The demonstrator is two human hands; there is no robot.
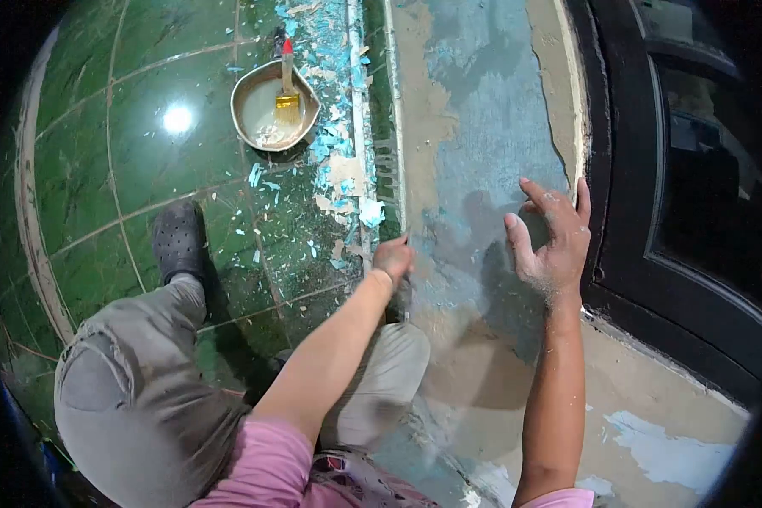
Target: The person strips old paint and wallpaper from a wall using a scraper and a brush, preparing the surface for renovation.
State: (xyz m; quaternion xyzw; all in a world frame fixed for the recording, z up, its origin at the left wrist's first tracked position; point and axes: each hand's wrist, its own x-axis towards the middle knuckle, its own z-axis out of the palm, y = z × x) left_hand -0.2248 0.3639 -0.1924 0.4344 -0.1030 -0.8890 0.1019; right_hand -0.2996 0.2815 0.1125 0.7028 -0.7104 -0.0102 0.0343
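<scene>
- Green floor tiles [178,161], glossy and joined by pale grout, run up to a narrow ledge [358,102] at the foot of the wall [483,152]; past the wall's far edge we see a dark, panelled frame [622,169].
- Our left hand [394,261] is low by the wall's near edge, fingers curled tightly; a dark tip shows at them, but we cannot tell what, if anything, they grip.
- Our right hand [557,241] is beside the wall's far edge, holding nothing, thumb and fingers loosely curved and well parted. We cannot tell whether it touches.
- As we judge it, the wall is rigid and fixed, so there is nothing to lift; its thin coating looks brittle, best worked from a raised edge (dust may make it slippery).
- Chalky blue patches meet rough beige filler along ragged borders, and dry dust coats our right hand.
- Curled blue and cream flakes [326,140] litter the floor's edge along the ledge, papery and fragile.
- Near them on the floor we have a round pot [238,114] with a pinched lip, holding cloudy liquid. A brush [287,99] leans in it, red-tipped, and its slim handle looks light and easy to pinch.
</scene>
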